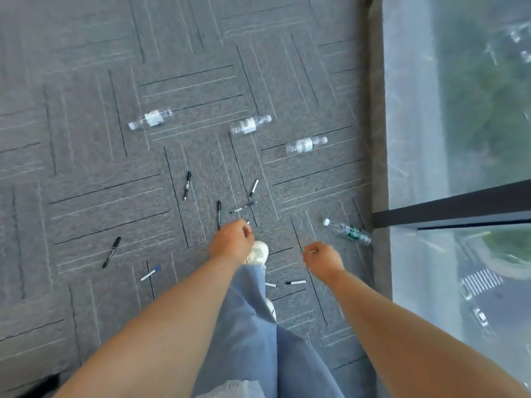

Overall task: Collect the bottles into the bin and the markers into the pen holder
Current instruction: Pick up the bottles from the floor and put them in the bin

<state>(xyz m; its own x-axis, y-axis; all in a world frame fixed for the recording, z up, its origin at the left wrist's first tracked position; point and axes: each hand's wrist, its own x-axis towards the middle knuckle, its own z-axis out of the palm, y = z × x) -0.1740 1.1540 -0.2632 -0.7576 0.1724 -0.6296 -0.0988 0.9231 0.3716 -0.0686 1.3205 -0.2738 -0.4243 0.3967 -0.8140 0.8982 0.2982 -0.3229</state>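
Several clear plastic bottles lie on the grey carpet: one at the left (150,119), one in the middle (249,125), one further right (306,145), and a green-labelled bottle (347,231) near the window frame. Several markers are scattered closer to me, among them a black marker (187,185), a white marker (254,187), a black marker at the left (111,252) and a blue-capped marker (150,273). My left hand (232,242) and my right hand (322,258) hang over the floor with fingers curled; neither visibly holds anything. No bin or pen holder is in view.
A floor-to-ceiling window (457,139) with a dark frame bar (448,209) runs along the right. My legs in blue jeans and a white shoe (257,252) stand among the markers. A dark object (43,384) pokes in at the bottom left.
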